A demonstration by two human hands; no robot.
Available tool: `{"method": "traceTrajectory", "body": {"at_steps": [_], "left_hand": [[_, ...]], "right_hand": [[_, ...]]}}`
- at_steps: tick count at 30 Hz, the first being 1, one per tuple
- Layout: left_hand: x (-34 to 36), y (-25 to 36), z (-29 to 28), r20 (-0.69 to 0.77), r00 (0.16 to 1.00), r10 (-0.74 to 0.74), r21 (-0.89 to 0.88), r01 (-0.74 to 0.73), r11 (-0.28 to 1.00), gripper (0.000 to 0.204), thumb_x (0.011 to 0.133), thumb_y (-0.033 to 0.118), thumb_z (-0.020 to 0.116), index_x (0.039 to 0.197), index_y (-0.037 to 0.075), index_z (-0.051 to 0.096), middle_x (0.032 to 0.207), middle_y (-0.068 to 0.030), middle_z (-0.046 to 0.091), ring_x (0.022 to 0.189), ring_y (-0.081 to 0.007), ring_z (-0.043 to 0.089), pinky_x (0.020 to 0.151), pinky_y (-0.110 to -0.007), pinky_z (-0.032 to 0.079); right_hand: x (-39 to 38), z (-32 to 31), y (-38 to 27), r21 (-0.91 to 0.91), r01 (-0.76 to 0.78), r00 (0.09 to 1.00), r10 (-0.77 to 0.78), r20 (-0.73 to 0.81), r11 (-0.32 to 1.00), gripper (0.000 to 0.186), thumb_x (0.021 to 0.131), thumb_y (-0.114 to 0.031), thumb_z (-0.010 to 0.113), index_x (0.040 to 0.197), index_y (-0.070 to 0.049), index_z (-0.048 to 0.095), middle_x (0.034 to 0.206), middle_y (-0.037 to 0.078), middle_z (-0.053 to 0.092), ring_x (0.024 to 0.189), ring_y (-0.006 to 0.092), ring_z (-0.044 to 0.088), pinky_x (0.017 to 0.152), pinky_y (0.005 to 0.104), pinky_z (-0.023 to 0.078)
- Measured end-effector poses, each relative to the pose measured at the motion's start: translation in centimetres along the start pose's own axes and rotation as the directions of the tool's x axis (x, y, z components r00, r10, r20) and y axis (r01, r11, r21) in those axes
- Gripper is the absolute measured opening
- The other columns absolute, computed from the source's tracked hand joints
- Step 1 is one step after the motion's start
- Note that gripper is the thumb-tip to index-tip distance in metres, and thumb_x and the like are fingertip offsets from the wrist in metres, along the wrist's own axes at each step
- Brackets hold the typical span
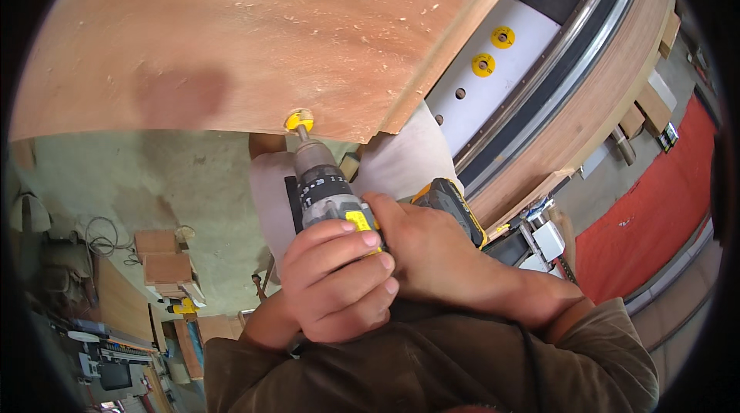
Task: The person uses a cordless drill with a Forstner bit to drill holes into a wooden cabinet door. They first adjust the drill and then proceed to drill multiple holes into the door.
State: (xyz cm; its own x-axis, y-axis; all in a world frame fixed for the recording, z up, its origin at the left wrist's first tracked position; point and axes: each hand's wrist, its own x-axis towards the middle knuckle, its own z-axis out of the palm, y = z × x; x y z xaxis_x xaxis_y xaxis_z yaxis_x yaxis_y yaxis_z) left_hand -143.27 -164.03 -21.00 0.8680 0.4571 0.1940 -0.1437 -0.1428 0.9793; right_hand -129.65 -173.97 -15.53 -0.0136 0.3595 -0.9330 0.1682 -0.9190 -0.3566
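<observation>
I hold a cordless drill (pixel 325 191), grey and black with yellow parts, its chuck pointing away from me. My left hand (pixel 335 282) is closed over the back of the drill's body. On the grip side my right hand (pixel 428 247) is wrapped round the handle, and the black-and-yellow battery (pixel 455 213) sticks out beyond it. The bit (pixel 302 132) meets a yellow round piece (pixel 293 121) at the near edge of a reddish-brown wooden board (pixel 270 35). How deep the tip sits cannot be made out. Pale shavings lie scattered over the board.
To the right runs a white panel (pixel 493 93) with yellow discs and holes, beside a curved metal rail and wooden edge (pixel 570 143). Red sheeting (pixel 647 205) lies beyond. Lower left, wooden boxes (pixel 166 255), a yellow tool (pixel 183 307) and a cable stand or lie on the floor.
</observation>
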Motion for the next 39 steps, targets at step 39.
{"method": "traceTrajectory", "body": {"at_steps": [39], "left_hand": [[-0.3, -1.2, 2.0, -0.251, 0.963, 0.100, -0.100, -0.129, 0.987, 0.023, 0.062, 0.017, 0.067, 0.080, 0.002, 0.065, 0.089, -0.0125, 0.066, 0.083, -0.0277, 0.067, 0.077, -0.039, 0.055]], "right_hand": [[-0.1, 0.4, 0.1, 0.017, -0.180, 0.983, 0.180, -0.036, 0.984, 0.029, 0.086, -0.019, 0.059, 0.109, -0.005, 0.050, 0.083, 0.018, 0.062, 0.077, 0.0418, 0.064, 0.065, 0.0479, 0.050]]}}
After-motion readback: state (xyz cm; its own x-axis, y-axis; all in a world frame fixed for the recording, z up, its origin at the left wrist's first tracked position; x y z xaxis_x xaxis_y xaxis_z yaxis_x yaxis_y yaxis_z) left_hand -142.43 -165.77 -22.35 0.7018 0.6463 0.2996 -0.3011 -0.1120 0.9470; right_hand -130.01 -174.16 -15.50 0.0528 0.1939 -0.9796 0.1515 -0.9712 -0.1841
